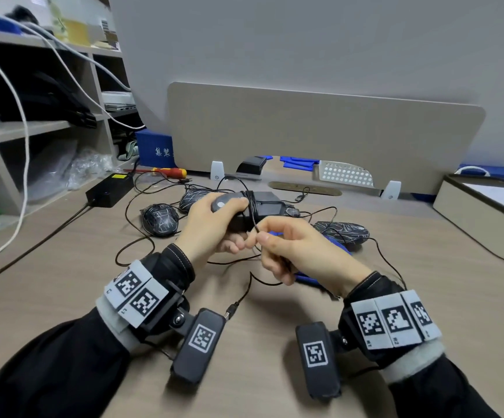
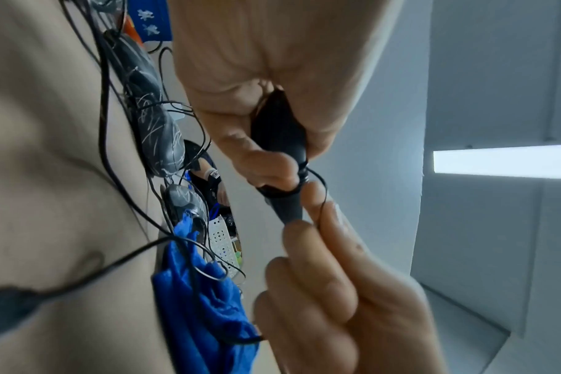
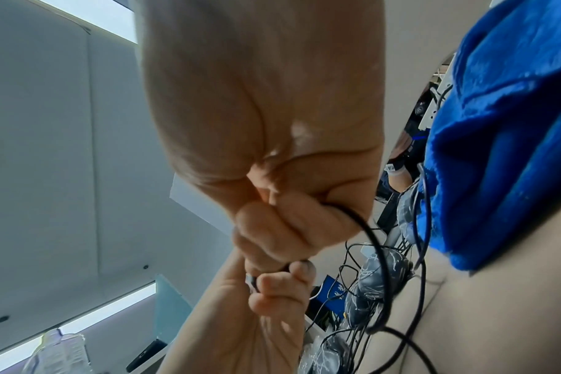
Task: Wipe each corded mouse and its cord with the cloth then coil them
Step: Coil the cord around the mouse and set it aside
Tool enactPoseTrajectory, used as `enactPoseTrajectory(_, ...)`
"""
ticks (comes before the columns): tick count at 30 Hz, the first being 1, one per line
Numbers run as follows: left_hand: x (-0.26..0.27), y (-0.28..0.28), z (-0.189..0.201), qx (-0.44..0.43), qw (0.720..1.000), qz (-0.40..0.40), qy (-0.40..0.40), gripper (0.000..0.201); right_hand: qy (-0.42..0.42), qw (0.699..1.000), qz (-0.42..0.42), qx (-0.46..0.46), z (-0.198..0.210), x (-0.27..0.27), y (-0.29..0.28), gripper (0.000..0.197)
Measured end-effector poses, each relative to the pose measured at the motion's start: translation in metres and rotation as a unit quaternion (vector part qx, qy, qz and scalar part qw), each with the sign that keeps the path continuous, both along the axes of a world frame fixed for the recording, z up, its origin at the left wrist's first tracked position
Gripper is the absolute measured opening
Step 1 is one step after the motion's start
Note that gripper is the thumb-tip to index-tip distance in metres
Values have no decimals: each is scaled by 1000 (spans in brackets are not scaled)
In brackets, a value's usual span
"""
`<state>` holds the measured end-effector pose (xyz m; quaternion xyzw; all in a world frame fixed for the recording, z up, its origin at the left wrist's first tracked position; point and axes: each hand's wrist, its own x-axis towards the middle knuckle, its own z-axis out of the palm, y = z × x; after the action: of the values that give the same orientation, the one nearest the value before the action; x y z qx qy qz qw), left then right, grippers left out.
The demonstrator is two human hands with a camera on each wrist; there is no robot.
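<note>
My left hand [image 1: 214, 224] grips a black corded mouse [image 1: 259, 206] above the desk, with several turns of its thin black cord [image 1: 250, 200] wound round the body. Close in front, my right hand [image 1: 259, 238] pinches the same cord between thumb and fingers; the slack trails down to a USB plug [image 1: 229, 312] on the desk. The left wrist view shows the mouse [image 2: 279, 131] in my palm and the wound cord [image 2: 300, 179]. A blue cloth [image 1: 338, 247] lies on the desk under my right hand, also visible as cloth [image 3: 497, 126].
Three patterned dark mice [image 1: 160, 220], [image 1: 193, 196], [image 1: 344, 232] lie in tangled cords behind my hands. A black power brick [image 1: 109, 185], a red-yellow screwdriver [image 1: 169, 171] and a blue box [image 1: 154, 147] sit back left. A beige box [image 1: 486, 218] stands right; a divider panel [image 1: 320, 131] closes the back.
</note>
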<state>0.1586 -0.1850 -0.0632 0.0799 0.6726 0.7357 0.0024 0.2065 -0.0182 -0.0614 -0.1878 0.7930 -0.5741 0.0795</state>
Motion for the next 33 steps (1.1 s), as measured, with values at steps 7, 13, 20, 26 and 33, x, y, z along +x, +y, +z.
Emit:
enactPoseTrajectory(7,3,-4,6,119,992,-37,13,21,-91,995,49,-5,-5,-4,6,30)
enactPoseTrajectory(13,17,-7,19,139,976,-167,-4,25,-99,990,-80,-53,4,-5,24,50)
enactPoseTrajectory(20,18,-6,13,-75,969,-225,66,38,-82,984,-114,-108,3,-12,33,37)
enactPoseTrajectory(26,14,-5,12,-206,965,-137,82,17,-31,981,-144,-126,5,-11,33,23)
enactPoseTrajectory(33,-2,-4,2,-145,989,-21,27,20,62,994,-64,-60,8,-2,15,25)
